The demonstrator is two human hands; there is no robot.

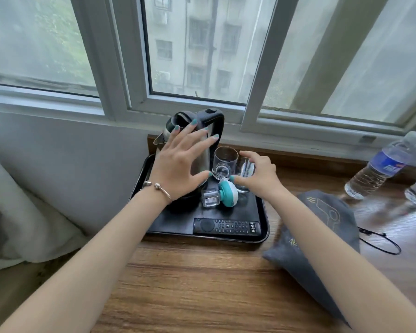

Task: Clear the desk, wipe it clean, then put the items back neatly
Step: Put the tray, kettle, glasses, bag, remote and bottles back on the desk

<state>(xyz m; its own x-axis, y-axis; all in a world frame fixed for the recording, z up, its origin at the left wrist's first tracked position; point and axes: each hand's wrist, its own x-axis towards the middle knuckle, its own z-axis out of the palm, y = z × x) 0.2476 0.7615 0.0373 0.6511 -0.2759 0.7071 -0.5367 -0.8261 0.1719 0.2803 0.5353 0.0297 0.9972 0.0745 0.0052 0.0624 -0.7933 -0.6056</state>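
My left hand (178,162) is spread wide, fingers straight, in front of the steel kettle (197,140); can't tell if it touches. My right hand (257,174) curls round a clear glass (245,171), thumb & fingers on its sides. 2nd glass (225,162) stands just left of that hand, btw it and the kettle. Below my right thumb lies a teal-capped plug-in bottle (222,193), tipped over. Remote (226,226) lies nearer me, on the same black tray (262,212) atop the wood desk (190,284). Grey pouch (322,219) under my right forearm; water bottle (380,164) well off to the right.
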